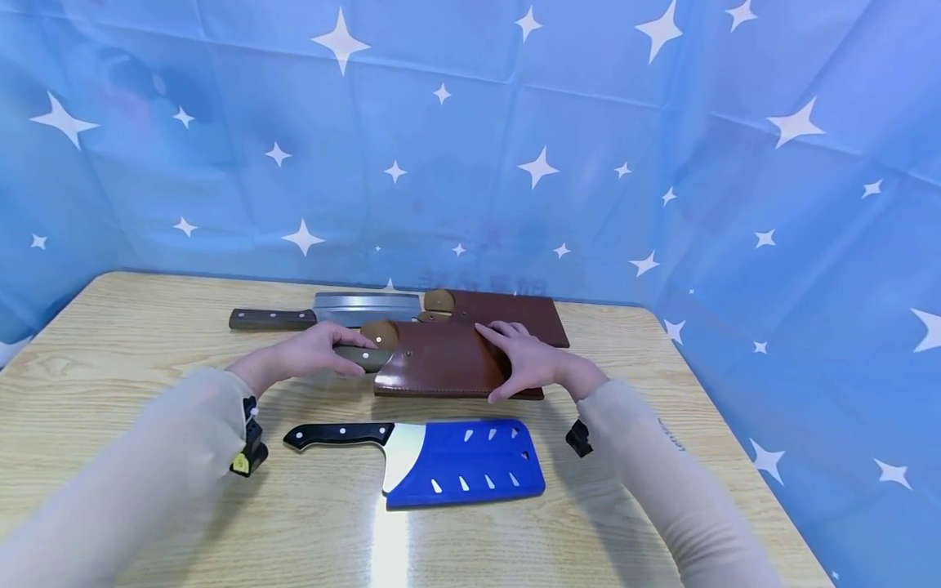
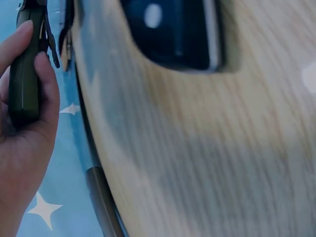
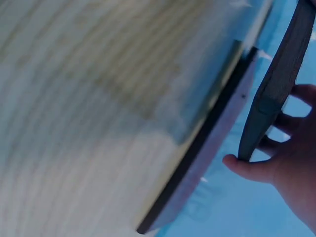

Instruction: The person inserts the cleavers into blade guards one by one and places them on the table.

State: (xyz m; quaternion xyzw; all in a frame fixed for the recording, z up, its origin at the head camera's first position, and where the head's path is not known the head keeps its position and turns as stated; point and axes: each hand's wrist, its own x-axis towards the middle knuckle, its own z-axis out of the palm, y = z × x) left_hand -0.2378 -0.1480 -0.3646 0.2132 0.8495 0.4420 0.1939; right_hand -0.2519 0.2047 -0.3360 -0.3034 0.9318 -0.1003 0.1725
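Observation:
A cleaver in a brown leather sheath [image 1: 441,359] is between my two hands in the head view. My left hand [image 1: 309,353] grips its dark wooden handle [image 1: 365,358], thumb on one side and fingers on the other, as the left wrist view also shows. My right hand [image 1: 528,359] holds the sheath near its right end, thumb at the near edge and fingers spread over the far part. In the right wrist view the sheath [image 3: 276,84] appears edge-on, raised from the tabletop. The blade is hidden inside the leather, and a tan flap [image 1: 381,333] sits by the handle.
Nearer me lies a black-handled cleaver [image 1: 338,434] with a blue blade cover [image 1: 470,465]. Behind, a bare-bladed cleaver [image 1: 367,307] lies beside another brown sheath [image 1: 507,314]. A blue star-patterned curtain [image 1: 470,163] stands behind the wooden table [image 1: 147,343].

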